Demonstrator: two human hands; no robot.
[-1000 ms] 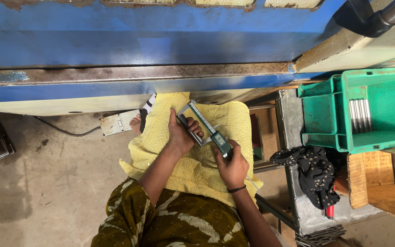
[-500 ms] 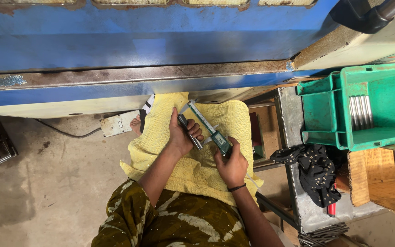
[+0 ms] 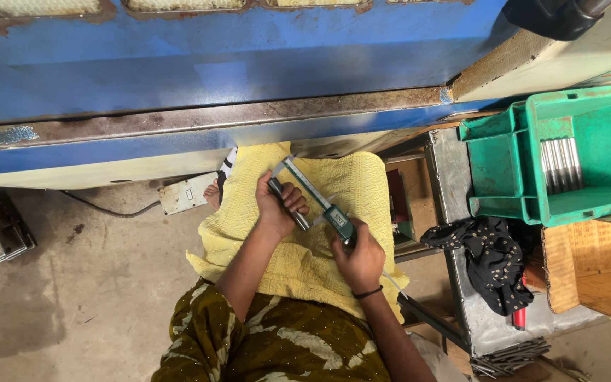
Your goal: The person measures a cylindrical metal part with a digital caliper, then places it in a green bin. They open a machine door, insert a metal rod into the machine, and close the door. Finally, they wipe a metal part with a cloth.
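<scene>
My left hand is closed around a short metal rod above a yellow cloth spread over my lap. My right hand grips the green body of a digital caliper, whose steel beam runs up and to the left past the rod. The caliper's jaws sit against the rod near my left fingers. A dark band circles my right wrist.
A large blue machine fills the top. At right, a green plastic crate holds several metal rods. A black cloth lies on a metal stand. More rods lie below. A wooden box is far right. A white switch box is on the concrete floor.
None of note: both hands keep the rod and caliper in about the same place, with only slight shifts of the fingers.
</scene>
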